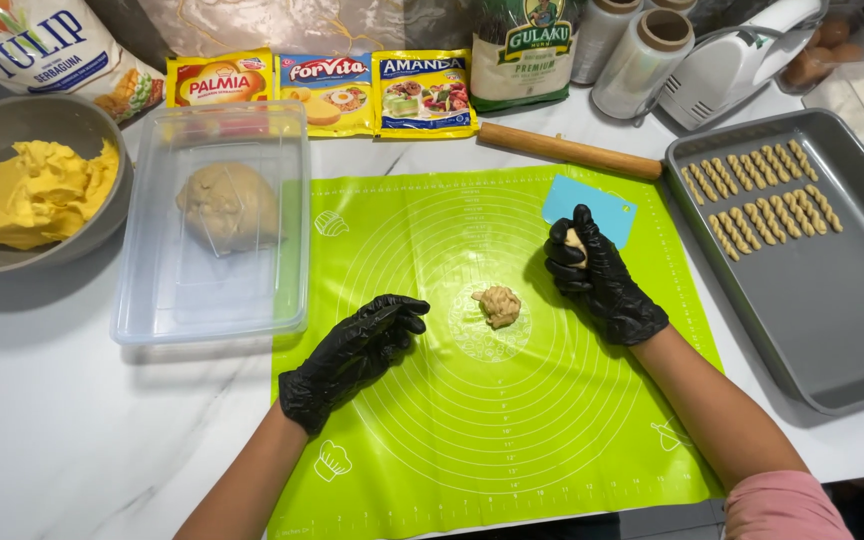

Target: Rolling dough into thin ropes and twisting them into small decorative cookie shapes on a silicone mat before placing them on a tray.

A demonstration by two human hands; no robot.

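Note:
Both my hands wear black gloves over a bright green baking mat (512,420). My right hand (592,272) is closed around a small piece of beige dough, which shows between the fingers. My left hand (360,350) rests on the mat with its fingers loosely curled and nothing in it. Between the two hands a small lump of dough (498,306) lies on the mat. A light blue scraper (602,205) lies just beyond my right hand.
A clear lidded box (152,300) with a big dough ball stands left of the mat. A grey bowl (102,215) of yellow butter is far left. A grey tray (832,330) with several twisted dough sticks sits right. A rolling pin (567,150), packets, film rolls and a hand mixer line the back.

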